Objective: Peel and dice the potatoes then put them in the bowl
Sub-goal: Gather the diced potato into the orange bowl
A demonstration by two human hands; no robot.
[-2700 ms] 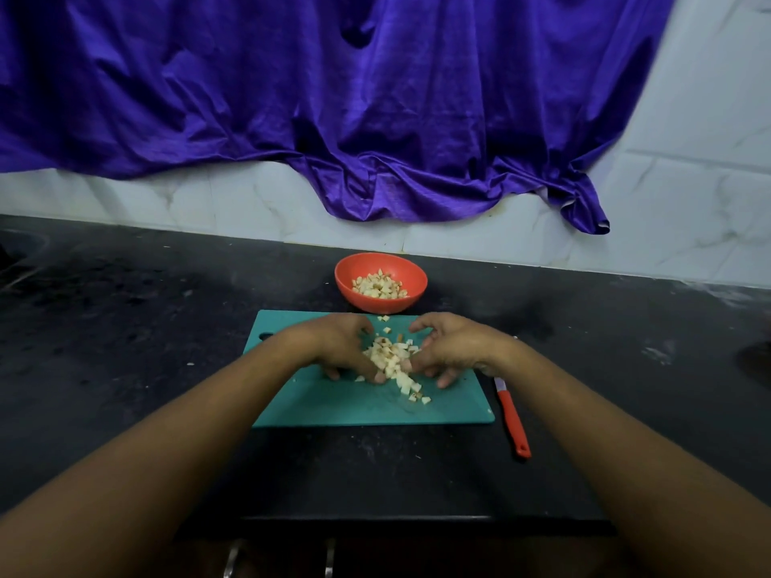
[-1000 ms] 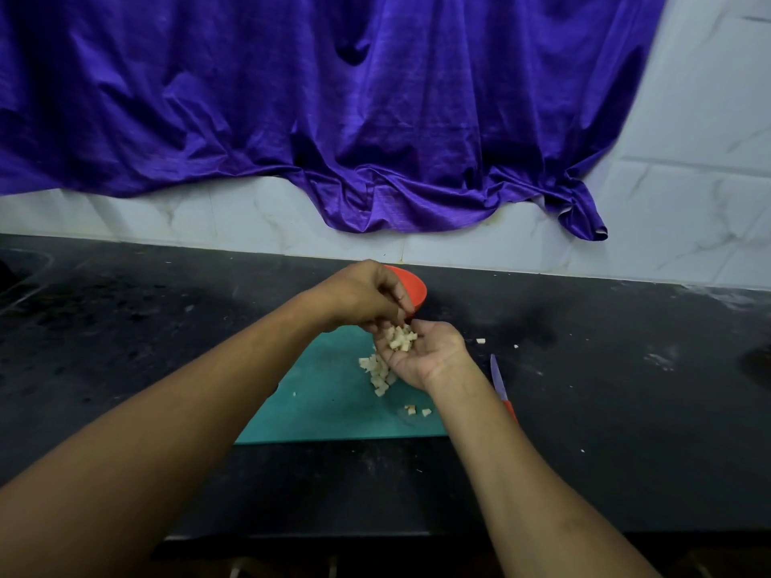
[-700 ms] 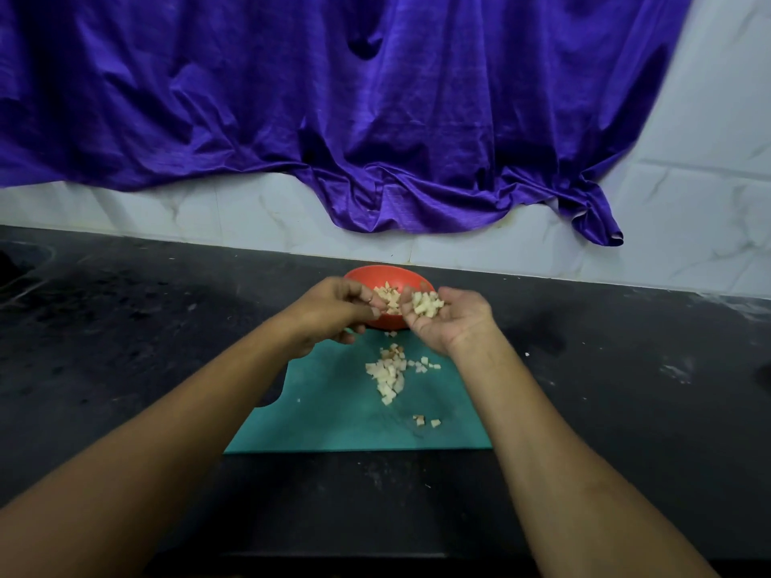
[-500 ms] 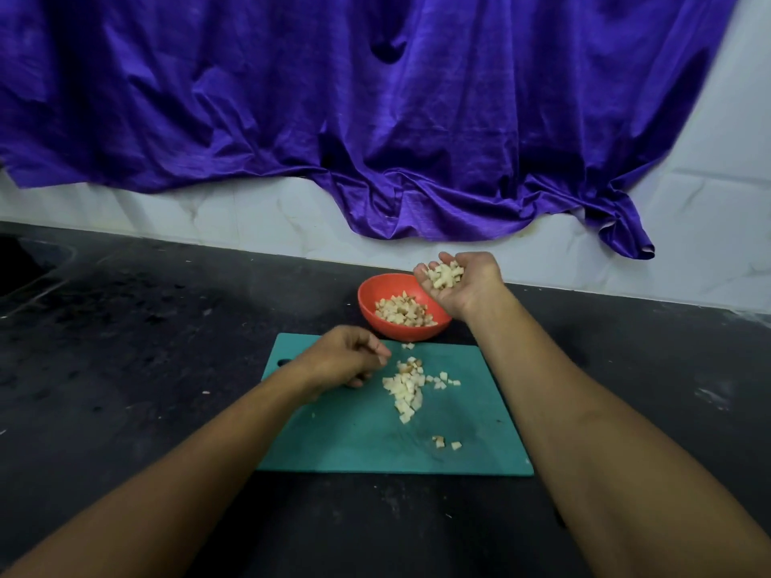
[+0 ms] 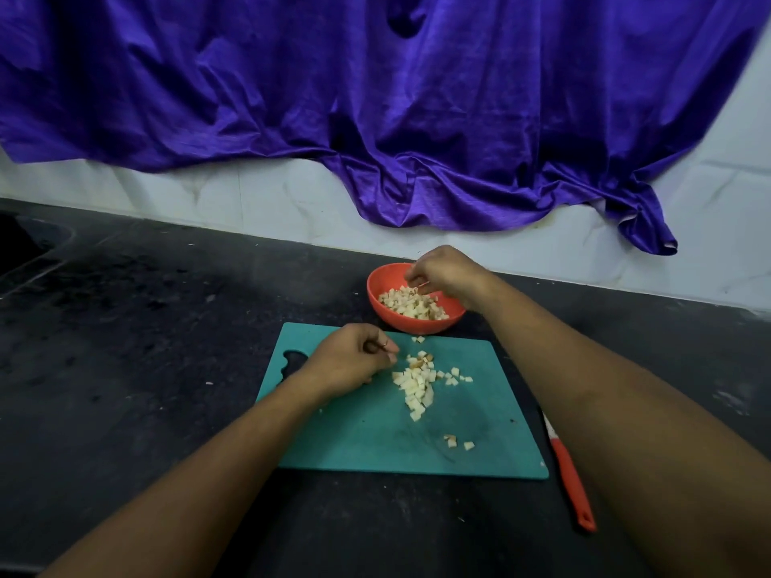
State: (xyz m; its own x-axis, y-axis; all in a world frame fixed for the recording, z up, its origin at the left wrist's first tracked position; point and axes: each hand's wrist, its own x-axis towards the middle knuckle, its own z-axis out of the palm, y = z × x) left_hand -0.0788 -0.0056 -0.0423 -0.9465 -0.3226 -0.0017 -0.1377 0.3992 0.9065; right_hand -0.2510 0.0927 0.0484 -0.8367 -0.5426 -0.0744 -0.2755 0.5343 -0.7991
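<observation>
1. The right hand (image 5: pixel 446 273) hovers palm-down over the orange bowl (image 5: pixel 411 326) of diced potato (image 5: pixel 413 306), fingers curled; I cannot tell if it holds pieces.
2. The left hand (image 5: pixel 346 362) rests on the teal cutting board (image 5: pixel 375 444), fingers curled, its grip unclear, beside the potato pile (image 5: pixel 417 385).
3. A red-handled knife (image 5: pixel 569 477) lies on the bench (image 5: pixel 125 327), right of the board.

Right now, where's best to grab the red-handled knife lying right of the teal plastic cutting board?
Grip the red-handled knife by its handle, from above at the near end. It lies flat on the black counter, handle towards the person, blade pointing away, partly hidden by the right forearm.
</observation>
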